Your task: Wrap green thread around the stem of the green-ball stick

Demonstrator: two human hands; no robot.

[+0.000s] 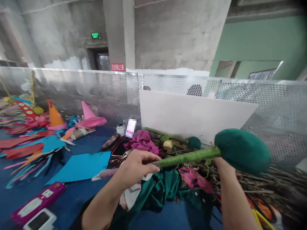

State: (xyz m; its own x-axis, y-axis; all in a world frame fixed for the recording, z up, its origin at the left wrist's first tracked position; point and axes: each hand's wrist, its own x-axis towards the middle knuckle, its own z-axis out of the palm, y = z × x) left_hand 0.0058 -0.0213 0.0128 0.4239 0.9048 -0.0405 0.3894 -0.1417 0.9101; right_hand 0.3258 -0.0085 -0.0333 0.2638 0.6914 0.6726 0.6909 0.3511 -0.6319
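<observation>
A stick wrapped in green thread [189, 157], with a rounded dark green cloth head [242, 151] at its right end, is held up slantwise over the table. My left hand [137, 166] pinches its left end between thumb and fingers. Close to the head, my right hand [217, 159] reaches round the stick from behind, most of its fingers hidden. A pinkish spindle-like piece [107, 173] shows at the left wrist; whether it belongs to the stick I cannot tell. Below lie crumpled dark green cloth [160, 188] and pink cloth [195, 180].
Dry twigs [254, 183] and orange-handled scissors [260, 207] lie at right. Another dark green head [194, 143] rests behind. Left are a blue sheet [80, 166], a purple case [38, 203], cone hats [56, 116] and a phone [119, 147]. A white board [189, 111] leans against perforated metal.
</observation>
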